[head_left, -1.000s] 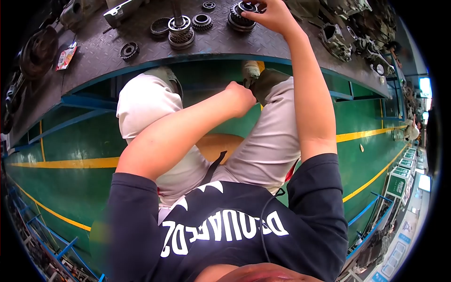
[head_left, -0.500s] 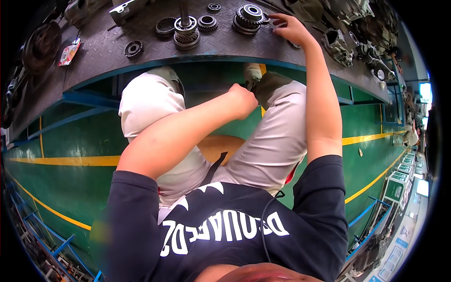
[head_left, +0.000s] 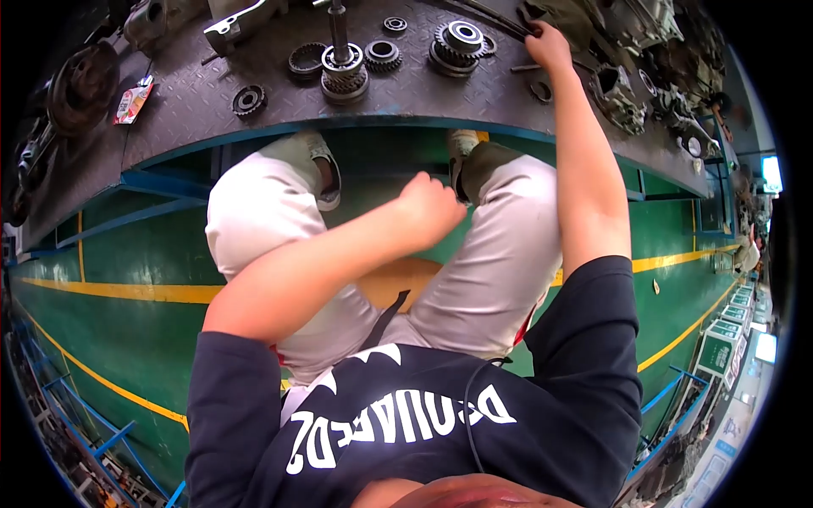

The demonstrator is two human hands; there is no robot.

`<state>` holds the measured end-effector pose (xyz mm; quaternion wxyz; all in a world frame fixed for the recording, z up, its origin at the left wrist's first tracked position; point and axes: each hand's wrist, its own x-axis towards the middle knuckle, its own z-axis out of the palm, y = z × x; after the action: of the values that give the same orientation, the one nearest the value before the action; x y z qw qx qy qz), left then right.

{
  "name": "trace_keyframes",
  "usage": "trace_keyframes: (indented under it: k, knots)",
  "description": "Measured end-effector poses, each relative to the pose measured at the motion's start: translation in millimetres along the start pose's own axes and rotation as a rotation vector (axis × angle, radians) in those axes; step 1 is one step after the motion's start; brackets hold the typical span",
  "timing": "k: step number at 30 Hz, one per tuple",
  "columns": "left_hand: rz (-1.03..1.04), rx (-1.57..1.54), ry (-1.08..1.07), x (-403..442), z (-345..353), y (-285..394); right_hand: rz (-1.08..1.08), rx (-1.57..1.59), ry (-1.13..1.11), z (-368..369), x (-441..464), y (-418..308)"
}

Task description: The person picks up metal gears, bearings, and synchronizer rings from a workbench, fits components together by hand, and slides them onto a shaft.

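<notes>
Over my lap hangs my left hand (head_left: pixel 432 210), loosely curled and slightly blurred, with nothing visible in it. My right hand (head_left: pixel 549 46) reaches across the bench, its fingers closed at the near end of a long dark metal rod (head_left: pixel 495 17). Left of it stands a stack of gears with a bearing (head_left: pixel 465 34) on top. Further left, an upright shaft (head_left: pixel 340 30) carries a bearing and a helical gear (head_left: pixel 345 83). Around the shaft lie a toothed ring (head_left: pixel 306 61), a small gear (head_left: pixel 383 56), a small bearing (head_left: pixel 395 24) and another gear (head_left: pixel 249 100).
The metal bench (head_left: pixel 186 110) has a blue front edge. Gearbox housings (head_left: pixel 618 97) crowd its right side, near a short rod (head_left: pixel 525 68) and a ring (head_left: pixel 540 91). A red and white packet (head_left: pixel 134 102) lies at left. My knees are close to the bench edge.
My right hand has moved from beside the gear stack, up and right to the long rod. My left hand has shifted slightly over my lap. The view has tilted a little.
</notes>
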<state>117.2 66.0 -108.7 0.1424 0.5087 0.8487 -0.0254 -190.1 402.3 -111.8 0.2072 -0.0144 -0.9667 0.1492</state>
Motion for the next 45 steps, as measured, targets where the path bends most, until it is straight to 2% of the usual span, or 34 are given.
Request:
trace_keyframes:
  k: [2,3,6,9,12,16,18,22,26,28,29,32,34,35,38,39,40,41,43,44,45]
  knots:
    - [0.040,-0.090,0.068,-20.2,-11.7,2.6,-0.138,-0.194,0.100,13.6,6.9,24.0]
    - [0.047,-0.161,0.039,-31.2,-24.4,2.0,-0.120,-0.289,0.056,11.2,4.3,15.1]
    - [-0.006,-0.184,0.171,-56.3,-34.5,-4.9,-0.168,-0.352,0.008,18.4,17.4,21.6]
    - [-0.104,-0.153,0.214,-71.6,-38.5,-15.1,-0.152,-0.425,-0.012,10.7,16.2,12.3]
    - [-0.131,-0.150,0.215,-70.6,-43.9,-17.6,0.018,-0.358,-0.102,-39.9,5.1,-42.8]
    - [-0.090,-0.172,0.279,-57.3,-45.5,-18.0,-0.210,-0.592,0.056,-87.3,4.6,-71.5]
    - [-0.087,-0.163,0.279,-53.2,-53.1,-19.3,-0.243,-0.703,0.048,-127.5,2.0,-96.1]
    - [-0.161,-0.168,0.565,-42.7,-71.6,-34.0,-0.455,-0.728,0.257,-216.0,-12.3,-123.8]
    - [-0.176,-0.447,1.376,-45.6,-111.2,-53.8,-0.696,-0.696,0.259,-311.8,-41.1,-167.2]
    - [-0.266,-0.359,1.661,-40.8,-114.5,-64.7,-0.821,-0.639,0.195,-345.5,-60.6,-194.3]
    - [-0.304,-0.285,1.651,-40.7,-111.8,-67.9,-0.821,-0.672,0.148,-359.9,-74.1,-211.3]
    - [-0.294,-0.436,1.596,-21.5,-96.9,-56.2,-0.867,-0.715,0.021,-389.4,-107.8,-249.6]
    - [-0.297,-0.864,1.228,-11.4,-87.0,-37.9,-0.952,-0.673,-0.045,-397.2,-119.7,-257.6]
    - [-0.184,-1.249,1.182,-8.8,-81.1,-24.8,-0.970,-0.662,-0.037,-393.1,-125.0,-259.4]
    - [-0.269,-1.264,1.177,-15.0,-74.0,-5.5,-1.004,-0.582,-0.003,-382.0,-117.1,-240.9]
    - [-0.286,-1.280,1.190,-19.7,-75.5,-2.1,-0.924,-0.581,0.112,-373.7,-122.9,-236.7]
    - [-0.303,-1.296,1.202,-24.2,-77.5,0.3,-0.881,-0.515,0.221,-361.1,-129.1,-231.5]
    - [-0.322,-1.313,1.217,-27.1,-79.9,0.7,-0.819,-0.246,0.337,-344.1,-136.9,-222.0]
    - [-0.373,-1.238,1.251,-23.5,-77.5,-8.1,-0.632,0.788,0.434,-287.5,-148.9,-208.3]
    - [-0.414,-1.207,1.265,-20.8,-71.4,-9.1,-0.493,1.303,0.237,-249.1,-158.8,-205.7]
    - [-0.449,-1.171,1.314,-16.3,-69.8,-10.6,-0.296,1.850,0.135,-211.3,-168.9,-203.3]
